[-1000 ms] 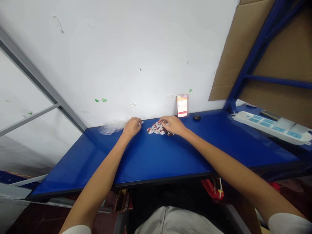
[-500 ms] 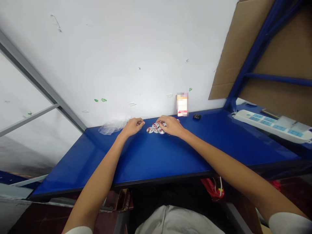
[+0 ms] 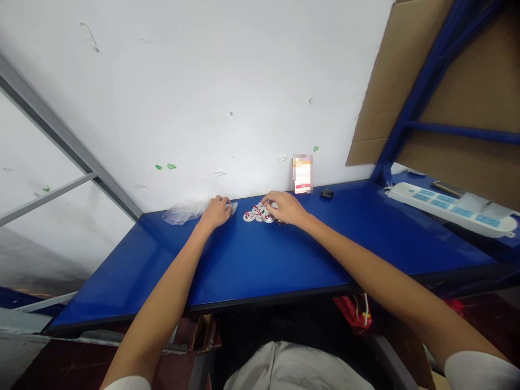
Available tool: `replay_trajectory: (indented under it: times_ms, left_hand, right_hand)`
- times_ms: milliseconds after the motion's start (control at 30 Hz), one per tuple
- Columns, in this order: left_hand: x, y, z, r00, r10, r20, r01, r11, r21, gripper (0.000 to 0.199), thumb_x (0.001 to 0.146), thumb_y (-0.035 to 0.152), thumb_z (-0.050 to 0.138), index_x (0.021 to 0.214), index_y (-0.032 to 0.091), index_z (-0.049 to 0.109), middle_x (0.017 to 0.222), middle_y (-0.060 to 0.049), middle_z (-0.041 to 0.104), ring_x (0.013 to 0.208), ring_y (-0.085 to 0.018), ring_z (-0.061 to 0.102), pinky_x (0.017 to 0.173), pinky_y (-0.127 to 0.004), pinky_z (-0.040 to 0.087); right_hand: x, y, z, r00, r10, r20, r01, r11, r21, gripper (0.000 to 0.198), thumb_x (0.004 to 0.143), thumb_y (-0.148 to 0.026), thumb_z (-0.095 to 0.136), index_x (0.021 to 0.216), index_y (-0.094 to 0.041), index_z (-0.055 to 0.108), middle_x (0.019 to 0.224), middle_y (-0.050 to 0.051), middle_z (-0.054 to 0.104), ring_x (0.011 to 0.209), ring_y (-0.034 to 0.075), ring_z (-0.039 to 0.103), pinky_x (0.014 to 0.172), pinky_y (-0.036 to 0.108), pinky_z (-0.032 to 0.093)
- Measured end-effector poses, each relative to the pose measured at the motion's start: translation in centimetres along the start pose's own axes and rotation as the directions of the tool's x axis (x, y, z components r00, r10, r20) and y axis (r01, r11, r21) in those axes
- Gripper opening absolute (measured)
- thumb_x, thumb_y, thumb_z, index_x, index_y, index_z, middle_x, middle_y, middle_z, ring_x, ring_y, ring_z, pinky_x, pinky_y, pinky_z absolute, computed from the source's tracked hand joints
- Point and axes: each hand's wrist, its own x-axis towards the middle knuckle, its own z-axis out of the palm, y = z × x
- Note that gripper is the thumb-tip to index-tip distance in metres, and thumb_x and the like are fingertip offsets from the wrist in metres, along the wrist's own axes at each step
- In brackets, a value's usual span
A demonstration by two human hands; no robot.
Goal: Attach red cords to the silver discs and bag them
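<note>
My left hand [image 3: 218,211] is closed with its fingers curled at the back of the blue table. A piece of clear plastic bag [image 3: 233,208] sticks out on the right side of its fingers. Several small round metal discs with red cords [image 3: 249,216] lie in an overlapping pile to the right of it. My right hand [image 3: 287,208] is over the right part of this pile. Its thumb and fingers close together on one disc, partly hidden by the hand.
A heap of clear plastic bags [image 3: 179,212] lies left of my left hand, by the white wall [image 3: 195,108]. A blurred-out card or box [image 3: 302,176] leans on the wall. To the right are a black mouse-like object [image 3: 326,193] and a white power strip [image 3: 422,205].
My left hand has shifted slightly left and turned knuckles up, and clear plastic now shows at its fingers. My right hand has stayed at the disc pile, with only a slight shift.
</note>
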Motion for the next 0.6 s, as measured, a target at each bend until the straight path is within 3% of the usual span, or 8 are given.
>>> replay_trajectory:
  times_ms: [133,333,467,600]
  left_hand:
    - [0.3,-0.4,0.7,0.993,0.060,0.099,-0.054,0.997,-0.063,0.032,0.103,0.030,0.051,0.118,0.016,0.075,0.117,-0.017,0.073,0.108,-0.031,0.068,0.098,-0.042,0.050]
    - [0.1,1.2,0.2,0.994,0.112,-0.018,-0.113,0.987,-0.114,0.037,0.104,0.042,0.052,0.120,0.017,0.074,0.121,-0.016,0.073,0.114,-0.032,0.065,0.102,-0.044,0.049]
    - [-0.1,2.2,-1.0,0.992,0.120,-0.046,-0.127,0.975,-0.181,0.031,0.102,0.039,0.054,0.109,0.020,0.077,0.113,-0.013,0.076,0.109,-0.031,0.066,0.101,-0.044,0.049]
    - [-0.4,3.3,-1.4,0.957,0.289,-0.028,-0.285,0.917,-0.280,0.028,0.094,0.026,0.060,0.114,0.023,0.080,0.119,-0.009,0.077,0.113,-0.030,0.065,0.106,-0.044,0.049]
  right_hand:
    - [0.1,0.2,0.0,1.000,0.012,0.012,-0.011,1.000,-0.012,0.026,0.101,-0.017,0.059,0.112,-0.022,0.081,0.116,0.007,0.082,0.105,0.024,0.076,0.093,0.034,0.054]
    - [0.0,-0.2,-0.2,1.000,0.010,0.019,-0.010,1.000,-0.003,0.027,0.100,-0.016,0.059,0.114,-0.022,0.081,0.116,0.007,0.082,0.103,0.023,0.076,0.091,0.033,0.054]
    - [0.0,-0.6,-0.4,0.999,0.018,0.027,-0.018,1.000,-0.004,0.028,0.098,-0.014,0.059,0.113,-0.022,0.081,0.115,0.006,0.082,0.102,0.024,0.076,0.088,0.033,0.054]
    - [-0.1,-0.7,-0.2,0.999,0.029,0.036,-0.028,0.999,-0.020,0.028,0.098,-0.014,0.060,0.112,-0.024,0.082,0.115,0.005,0.082,0.104,0.024,0.076,0.088,0.032,0.054]
